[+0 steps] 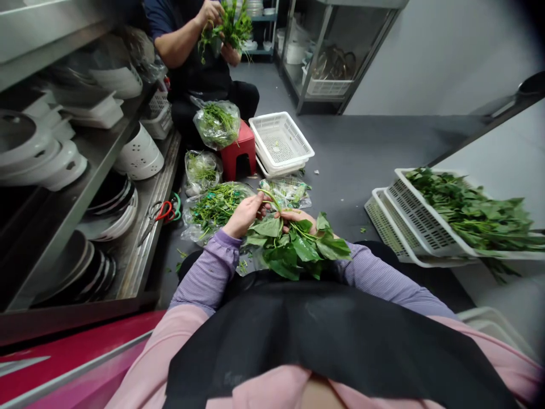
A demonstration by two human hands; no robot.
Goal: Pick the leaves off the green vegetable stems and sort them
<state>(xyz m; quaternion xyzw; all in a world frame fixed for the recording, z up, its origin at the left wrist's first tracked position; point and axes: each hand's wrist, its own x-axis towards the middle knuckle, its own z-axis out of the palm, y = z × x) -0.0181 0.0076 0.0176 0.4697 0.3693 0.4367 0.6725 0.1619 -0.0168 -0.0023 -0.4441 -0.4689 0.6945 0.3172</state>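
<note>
A bunch of leafy greens (298, 247) with broad dark leaves lies across my lap, its stems pointing away from me. My right hand (298, 216) is closed round the stems, with its fingers partly under the leaves. At the stem ends, my left hand (250, 213) pinches a pale green stem between thumb and fingers. Just beyond the hands, an opened plastic bag (213, 209) holds cut green stems. Another clear bag (292, 192) with greens lies on the floor past my fingertips.
A co-worker (191, 62) sits ahead, handling greens. Before them stand a red stool (243, 149) with bagged stems and white baskets (283, 142). Stacked baskets of leafy greens (468, 213) stand right. Scissors (164, 213) lie on the left shelf (131, 255) beside dishes.
</note>
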